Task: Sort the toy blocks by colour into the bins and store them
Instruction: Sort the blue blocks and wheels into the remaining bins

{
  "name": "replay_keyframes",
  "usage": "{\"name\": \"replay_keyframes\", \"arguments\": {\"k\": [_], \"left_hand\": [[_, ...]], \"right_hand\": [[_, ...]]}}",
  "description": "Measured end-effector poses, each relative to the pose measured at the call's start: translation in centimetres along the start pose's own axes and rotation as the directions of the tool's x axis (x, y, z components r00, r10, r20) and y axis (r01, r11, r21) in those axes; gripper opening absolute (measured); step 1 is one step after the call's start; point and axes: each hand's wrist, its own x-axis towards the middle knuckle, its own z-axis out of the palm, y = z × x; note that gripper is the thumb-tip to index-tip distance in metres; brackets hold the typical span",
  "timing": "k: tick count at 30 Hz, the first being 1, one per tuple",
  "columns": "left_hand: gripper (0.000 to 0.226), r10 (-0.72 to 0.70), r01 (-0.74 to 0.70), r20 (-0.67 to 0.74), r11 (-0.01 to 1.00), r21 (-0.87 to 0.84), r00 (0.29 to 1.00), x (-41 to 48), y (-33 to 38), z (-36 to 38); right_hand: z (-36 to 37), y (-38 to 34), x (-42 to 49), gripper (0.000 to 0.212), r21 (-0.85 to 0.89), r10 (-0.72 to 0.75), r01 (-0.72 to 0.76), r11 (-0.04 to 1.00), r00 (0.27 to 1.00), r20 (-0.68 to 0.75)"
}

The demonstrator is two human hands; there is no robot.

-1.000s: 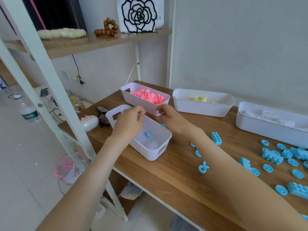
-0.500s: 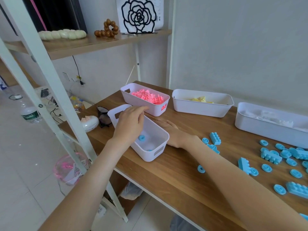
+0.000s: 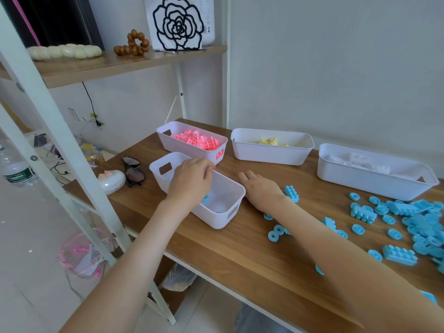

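Left of centre, a pair of sunglasses [image 3: 133, 170] lies on the wooden table [image 3: 240, 255], just left of the near white bin [image 3: 223, 212]. My left hand [image 3: 191, 182] hovers over that bin with its fingers bent at the far rim; I cannot tell whether they grip the rim or only rest there. Inside the bin, a blue round piece [image 3: 206, 198] shows just below my palm. Behind it, the pink bin [image 3: 192, 152] holds pink blocks [image 3: 199, 140]. My right hand [image 3: 260, 188] lies flat on the table just right of the near bin, fingers straight, holding nothing, apart from my left hand. Above it in the frame, the second bin [image 3: 271, 155] holds yellow blocks [image 3: 270, 141]. A blue brick [image 3: 292, 193] sits just beside my right wrist. At right, the third bin [image 3: 372, 181] holds white blocks [image 3: 355, 161], and below it loose blue blocks [image 3: 422, 227] are scattered on the table toward the right edge.
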Motion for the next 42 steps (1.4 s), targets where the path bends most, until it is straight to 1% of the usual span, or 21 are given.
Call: {"name": "replay_keyframes", "arguments": {"k": [2, 6, 9, 11, 13, 16, 18, 21, 23, 25, 27, 29, 30, 32, 34, 35, 37, 39, 40, 41, 42], "left_hand": [[0.024, -0.012, 0.012, -0.007, 1.0, 0.013, 1.0, 0.0, 0.3, 0.3], [0.02, -0.033, 0.034, -0.033, 0.999, 0.03, 0.999, -0.1, 0.3, 0.4], [0.014, -0.024, 0.025, -0.018, 0.999, 0.024, 1.0, -0.2, -0.2, 0.1], [0.012, -0.001, 0.001, 0.035, 1.0, 0.011, 0.999, -0.2, -0.5, -0.4], [0.015, 0.02, -0.02, 0.1, 1.0, 0.0, 0.995, -0.1, -0.8, -0.9], [0.021, 0.019, -0.016, 0.148, 1.0, -0.02, 0.989, -0.2, -1.1, -1.5], [0.023, 0.012, -0.007, 0.159, 1.0, -0.028, 0.987, -0.3, -1.2, -1.6], [0.033, -0.037, 0.041, 0.16, 0.999, -0.02, 0.986, -0.5, -1.0, -1.4], [0.045, -0.086, 0.091, 0.155, 0.995, -0.03, 0.984, -0.4, -0.8, -1.3], [0.048, -0.084, 0.095, 0.157, 0.993, -0.066, 0.984, -0.5, -0.9, -1.3], [0.045, -0.071, 0.086, 0.163, 0.993, -0.086, 0.984, -0.6, -1.0, -1.4], [0.041, -0.082, 0.099, 0.151, 0.989, -0.109, 0.985, -0.7, -1.0, -1.5], [0.041, -0.082, 0.1, 0.145, 0.987, -0.129, 0.986, -0.8, -1.2, -1.6], [0.044, -0.051, 0.075, 0.133, 0.982, -0.176, 0.99, -1.0, -1.4, -1.5], [0.048, -0.046, 0.068, 0.132, 0.983, -0.168, 0.99, -1.0, -1.6, -1.4], [0.048, -0.059, 0.077, 0.131, 0.987, -0.141, 0.99, -1.0, -1.5, -1.3], [0.043, -0.088, 0.099, 0.121, 0.991, -0.088, 0.989, -0.8, -1.3, -1.2], [0.04, -0.096, 0.103, 0.107, 0.993, -0.062, 0.99, -0.7, -1.0, -1.0], [0.039, -0.101, 0.107, 0.101, 0.993, -0.054, 0.99, -0.7, -0.9, -1.0], [0.038, -0.11, 0.115, 0.095, 0.992, -0.048, 0.989, -0.6, -0.8, -0.9], [0.037, -0.119, 0.124, 0.089, 0.991, -0.044, 0.989, -0.6, -0.7, -0.9]], "right_hand": [[0.0, 0.3, -0.1, 0.039, -0.043, 0.03, -0.029, 0.999, 0.999, 0.03], [0.1, 0.6, -0.6, 0.025, -0.116, 0.1, -0.102, 0.988, 0.995, -0.02], [0.1, 0.6, -0.7, 0.027, -0.132, 0.134, -0.137, 0.982, 0.991, -0.032], [0.1, 0.7, -0.7, 0.032, -0.101, 0.159, -0.16, 0.982, 0.987, -0.018], [0.1, 1.1, -0.5, 0.03, -0.041, 0.204, -0.205, 0.978, 0.979, -0.027], [0.0, 1.9, -0.2, 0.015, 0.19, 0.302, -0.284, 0.94, 0.95, -0.076], [-0.8, 2.0, 0.0, 0.015, 0.341, 0.313, -0.238, 0.909, 0.932, -0.183], [-3.8, -0.2, -0.1, 0.019, 0.569, 0.3, -0.041, 0.822, 0.88, -0.369], [-5.9, -2.7, -0.4, 0.02, 0.593, 0.214, 0.129, 0.795, 0.855, -0.473], [-6.5, -5.0, -0.6, 0.02, 0.57, 0.079, 0.253, 0.782, 0.866, -0.493], [-6.0, -6.4, -0.7, 0.02, 0.557, -0.03, 0.278, 0.782, 0.911, -0.412], [-5.4, -6.8, -0.5, 0.025, 0.587, -0.093, 0.263, 0.766, 0.949, -0.303], [-5.2, -6.7, -0.4, 0.027, 0.618, -0.106, 0.266, 0.739, 0.953, -0.283], [-5.3, -6.1, -0.2, 0.027, 0.692, -0.042, 0.252, 0.676, 0.952, -0.305], [-4.8, -5.1, 0.5, 0.026, 0.754, 0.105, 0.16, 0.637, 0.951, -0.292], [-4.2, -4.3, 1.0, 0.026, 0.752, 0.143, 0.106, 0.651, 0.955, -0.259], [-2.7, -2.8, 1.8, 0.031, 0.674, 0.07, 0.036, 0.738, 0.989, -0.129], [-0.9, -1.9, 2.3, 0.044, 0.474, -0.091, 0.061, 0.879, 0.995, 0.04], [-0.3, -1.6, 2.2, 0.046, 0.357, -0.116, 0.073, 0.931, 0.988, 0.101], [0.1, -1.4, 2.1, 0.042, 0.274, -0.108, 0.073, 0.959, 0.988, 0.113], [0.4, -1.2, 2.1, 0.033, 0.238, -0.096, 0.077, 0.968, 0.993, 0.069]]}}
